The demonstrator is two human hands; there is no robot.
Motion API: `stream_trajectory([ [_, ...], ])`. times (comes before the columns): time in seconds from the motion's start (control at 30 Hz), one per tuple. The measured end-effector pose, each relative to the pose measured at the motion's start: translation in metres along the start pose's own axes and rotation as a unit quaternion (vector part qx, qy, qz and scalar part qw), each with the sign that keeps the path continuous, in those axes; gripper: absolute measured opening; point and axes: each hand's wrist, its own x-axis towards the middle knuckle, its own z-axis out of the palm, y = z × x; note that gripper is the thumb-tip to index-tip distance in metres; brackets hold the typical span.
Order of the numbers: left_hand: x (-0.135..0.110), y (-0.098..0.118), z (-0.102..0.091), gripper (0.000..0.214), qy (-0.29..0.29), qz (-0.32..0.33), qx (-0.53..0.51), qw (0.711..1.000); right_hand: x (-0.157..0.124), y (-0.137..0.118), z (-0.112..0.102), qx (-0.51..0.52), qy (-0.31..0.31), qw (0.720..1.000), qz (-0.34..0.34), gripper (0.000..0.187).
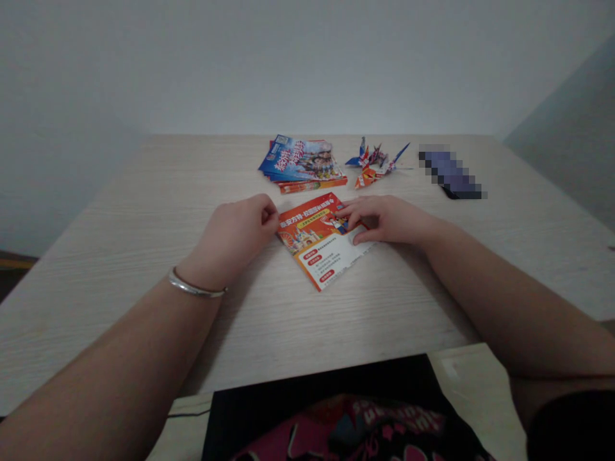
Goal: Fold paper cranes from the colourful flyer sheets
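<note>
An orange and white printed leaflet [321, 246] lies flat on the pale wooden table [144, 211] in front of me. My left hand [235, 234], with a silver bangle on the wrist, has its fingers curled and pinches the leaflet's left corner. My right hand [384, 218] rests on the leaflet's right edge, fingers stretched and pressing the paper down.
A stack of blue and orange leaflets [300, 163] lies behind the flat one. Folded paper cranes [375, 163] sit to its right. A dark blurred object [451, 173] lies further right. A wall stands behind the table's far edge.
</note>
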Motion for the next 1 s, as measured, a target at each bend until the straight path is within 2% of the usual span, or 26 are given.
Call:
stream_trajectory([
  [0.17,-0.002,-0.007,0.004,0.028,-0.059,-0.007,0.039,0.997,-0.001,0.004,-0.001,-0.003,-0.019,0.999,-0.026,0.035],
  [0.23,-0.005,-0.004,0.002,0.029,-0.043,0.022,0.056,0.997,0.0,0.005,-0.001,-0.003,-0.026,0.999,-0.038,0.043],
  [0.27,-0.006,-0.002,0.0,0.031,-0.015,0.044,0.065,0.997,0.0,0.005,-0.001,-0.002,-0.028,0.999,-0.042,0.045],
  [0.33,-0.007,0.003,-0.003,0.037,0.033,0.119,0.076,0.989,0.001,0.005,-0.001,-0.001,-0.028,0.999,-0.047,0.046],
  [0.43,-0.006,0.006,-0.004,0.032,-0.007,0.296,0.042,0.954,0.0,0.004,-0.001,0.0,-0.025,0.998,-0.055,0.05],
  [0.5,-0.004,0.002,0.001,0.032,-0.037,0.375,0.006,0.926,-0.002,0.004,-0.001,-0.001,-0.024,0.998,-0.061,0.053],
  [0.57,-0.001,-0.005,0.007,0.046,-0.047,0.388,0.004,0.92,-0.003,0.005,-0.002,-0.005,-0.023,0.998,-0.064,0.058],
  [0.63,0.002,-0.013,0.014,0.057,-0.029,0.379,0.0,0.925,-0.004,0.007,-0.003,-0.023,-0.019,0.997,-0.064,0.06],
  [0.7,0.005,-0.018,0.018,0.065,-0.021,0.366,-0.009,0.93,-0.005,0.01,-0.005,-0.055,-0.007,0.996,-0.072,0.053],
  [0.83,0.007,-0.021,0.018,0.058,-0.021,0.36,0.003,0.933,-0.003,0.011,-0.007,-0.123,0.033,0.985,-0.112,0.028],
  [0.9,0.006,-0.021,0.018,0.057,-0.014,0.357,0.01,0.934,-0.003,0.006,-0.005,-0.15,0.037,0.979,-0.129,0.022],
  [1.0,0.005,-0.021,0.02,0.07,-0.016,0.343,0.018,0.939,-0.002,-0.006,0.0,-0.201,0.03,0.97,-0.13,0.021],
])
